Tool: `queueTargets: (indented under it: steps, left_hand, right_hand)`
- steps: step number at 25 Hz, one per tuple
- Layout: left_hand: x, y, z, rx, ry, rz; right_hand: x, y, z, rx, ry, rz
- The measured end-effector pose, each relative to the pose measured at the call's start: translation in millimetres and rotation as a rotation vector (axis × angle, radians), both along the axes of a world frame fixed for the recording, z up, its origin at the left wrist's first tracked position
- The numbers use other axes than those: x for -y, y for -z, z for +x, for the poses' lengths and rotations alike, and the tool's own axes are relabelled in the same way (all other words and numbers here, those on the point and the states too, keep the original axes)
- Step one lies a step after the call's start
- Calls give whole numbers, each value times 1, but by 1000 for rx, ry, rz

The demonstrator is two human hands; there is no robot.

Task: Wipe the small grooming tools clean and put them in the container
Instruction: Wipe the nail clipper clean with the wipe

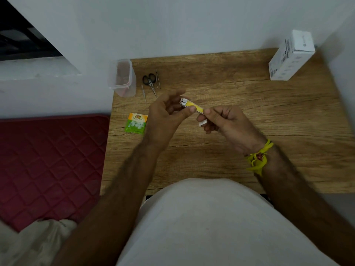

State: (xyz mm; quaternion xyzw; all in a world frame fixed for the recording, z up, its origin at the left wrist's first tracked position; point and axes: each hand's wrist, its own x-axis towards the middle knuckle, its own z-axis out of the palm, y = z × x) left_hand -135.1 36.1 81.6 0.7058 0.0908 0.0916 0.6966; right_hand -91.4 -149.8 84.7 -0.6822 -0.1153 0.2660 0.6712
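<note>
A yellow nail clipper (189, 105) is held above the wooden table (249, 116). My right hand (224, 123) pinches its near end and also holds a small white wipe (202, 122) under its curled fingers. My left hand (165, 114) pinches the clipper's middle between thumb and fingers. Small black-handled scissors (150, 80), thin tweezers (158, 79) and another slim metal tool (143, 92) lie at the table's far left. Beside them stands a clear plastic container (123, 78) with no lid on.
A green and orange wipe sachet (136, 123) lies on the table left of my left hand. A white cardboard box (292, 54) stands at the far right corner against the wall. A red quilted mat (50, 164) lies left of the table.
</note>
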Motion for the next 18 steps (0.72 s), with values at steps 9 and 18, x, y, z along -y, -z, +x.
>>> queueTargets:
  steps: [9, 18]
  left_hand:
    - [6, 1, -12, -217, -286, -482]
    - [-51, 4, -20, -351, -492, 32]
  right_hand:
    - [-20, 8, 9, 8, 58, -7]
    - [-93, 30, 26, 60, 159, -148]
